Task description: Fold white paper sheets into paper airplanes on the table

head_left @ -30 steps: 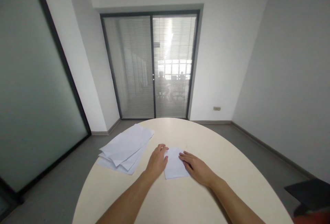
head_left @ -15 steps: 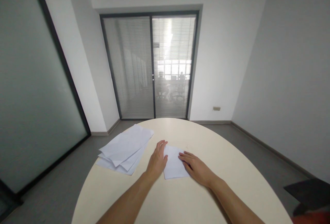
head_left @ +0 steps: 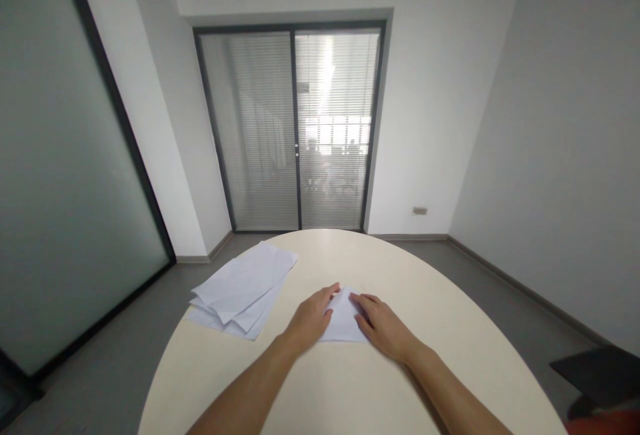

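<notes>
A small piece of white paper (head_left: 344, 323) lies on the round table between my two hands, its far end narrowing to a point and its near edge straight. My left hand (head_left: 311, 317) rests over its left side, fingers stretched forward and the thumb apart. On the right side, my right hand (head_left: 383, 328) lies with its fingers extended onto the paper and the thumb lower down. Both hands look open and press on the paper rather than grip it. Parts of both side edges are hidden under the fingers.
Several loose white sheets (head_left: 245, 285) overlap at the table's left edge. The cream table (head_left: 330, 388) has a curved rim. Beyond it stands a glazed partition with blinds (head_left: 295, 128). A dark object (head_left: 600, 375) is at the lower right.
My left hand has moved right and inward over the paper. The paper's far left corner now slants in, giving it a pointed far end. My right hand has barely shifted.
</notes>
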`<state>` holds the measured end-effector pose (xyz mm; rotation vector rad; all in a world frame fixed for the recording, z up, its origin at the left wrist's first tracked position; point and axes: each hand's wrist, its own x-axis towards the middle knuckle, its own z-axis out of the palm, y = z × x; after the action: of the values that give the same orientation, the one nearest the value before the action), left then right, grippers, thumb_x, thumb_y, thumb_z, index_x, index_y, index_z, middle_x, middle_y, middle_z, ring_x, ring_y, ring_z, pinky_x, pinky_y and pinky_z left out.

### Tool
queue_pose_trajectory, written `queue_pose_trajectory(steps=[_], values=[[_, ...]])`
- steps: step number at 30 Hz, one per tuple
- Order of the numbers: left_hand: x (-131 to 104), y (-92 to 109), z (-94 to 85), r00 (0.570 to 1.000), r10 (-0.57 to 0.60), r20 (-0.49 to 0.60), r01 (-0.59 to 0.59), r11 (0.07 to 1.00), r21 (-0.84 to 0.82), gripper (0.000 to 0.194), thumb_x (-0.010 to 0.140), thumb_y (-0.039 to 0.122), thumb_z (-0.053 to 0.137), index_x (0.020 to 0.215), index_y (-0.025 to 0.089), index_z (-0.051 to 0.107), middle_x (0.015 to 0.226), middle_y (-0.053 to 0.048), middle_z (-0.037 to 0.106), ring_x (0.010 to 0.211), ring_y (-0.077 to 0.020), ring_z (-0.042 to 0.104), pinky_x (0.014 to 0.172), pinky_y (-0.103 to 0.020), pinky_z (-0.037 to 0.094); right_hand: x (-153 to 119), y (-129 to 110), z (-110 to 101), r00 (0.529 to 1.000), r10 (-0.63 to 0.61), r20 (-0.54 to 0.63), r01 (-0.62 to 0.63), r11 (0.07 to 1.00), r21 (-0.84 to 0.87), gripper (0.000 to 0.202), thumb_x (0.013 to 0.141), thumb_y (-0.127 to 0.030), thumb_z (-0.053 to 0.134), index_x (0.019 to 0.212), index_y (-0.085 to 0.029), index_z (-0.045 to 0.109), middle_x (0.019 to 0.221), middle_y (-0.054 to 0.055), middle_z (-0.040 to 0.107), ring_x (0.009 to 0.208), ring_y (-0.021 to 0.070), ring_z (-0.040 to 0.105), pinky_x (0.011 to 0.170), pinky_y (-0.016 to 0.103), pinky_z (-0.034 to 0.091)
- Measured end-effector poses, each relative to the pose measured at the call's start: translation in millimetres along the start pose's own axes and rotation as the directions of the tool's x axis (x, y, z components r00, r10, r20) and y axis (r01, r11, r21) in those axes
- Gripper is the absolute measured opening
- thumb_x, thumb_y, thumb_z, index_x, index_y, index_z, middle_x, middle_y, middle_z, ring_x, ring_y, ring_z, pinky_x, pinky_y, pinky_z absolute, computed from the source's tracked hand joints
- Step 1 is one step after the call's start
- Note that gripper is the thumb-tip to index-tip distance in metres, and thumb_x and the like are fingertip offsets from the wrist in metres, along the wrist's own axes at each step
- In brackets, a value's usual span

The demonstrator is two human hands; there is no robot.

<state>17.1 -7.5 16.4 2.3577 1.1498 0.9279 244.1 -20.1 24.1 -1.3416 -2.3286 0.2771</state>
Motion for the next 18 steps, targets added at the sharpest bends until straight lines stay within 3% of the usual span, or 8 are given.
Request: queue_pose_trajectory(steps=[6,13,18], values=[[-1,2,-1.8,0.995,0.047,0.084,-0.05,0.998,0.035,0.051,0.085,0.007,0.045,0.131,0.026,0.056,0.129,0.001,0.062,0.118,-0.0152,0.057,0.107,-0.031,0.041,-1,4,3,0.999,0.022,-0.027,-0.021,0.999,0.033,0.062,0.09,-0.031,0.045,0.148,-0.013,0.031,0.14,0.015,0.052,0.126,0.0251,0.05,0.109,0.044,0.038],[-4,3,-0.3,0.984,0.13,0.124,-0.137,0.989,0.05,0.041,0.083,0.009,0.047,0.114,0.025,0.069,0.122,0.0,0.067,0.115,-0.0164,0.059,0.106,-0.033,0.042,1,9,6,0.992,-0.108,-0.073,0.111,0.993,0.05,0.043,0.095,-0.026,0.036,0.134,-0.019,0.053,0.134,0.011,0.059,0.122,0.0238,0.053,0.107,0.044,0.04],[-5,12,-5.9,0.981,0.159,0.107,-0.167,0.983,0.072,0.033,0.082,0.011,0.05,0.103,0.024,0.072,0.112,-0.001,0.07,0.105,-0.0178,0.062,0.101,-0.033,0.045,2,-3,-5,0.994,-0.106,-0.019,0.105,0.994,-0.012,0.035,0.095,-0.033,0.043,0.117,-0.021,0.067,0.125,0.009,0.064,0.117,0.0244,0.055,0.102,0.042,0.043]])
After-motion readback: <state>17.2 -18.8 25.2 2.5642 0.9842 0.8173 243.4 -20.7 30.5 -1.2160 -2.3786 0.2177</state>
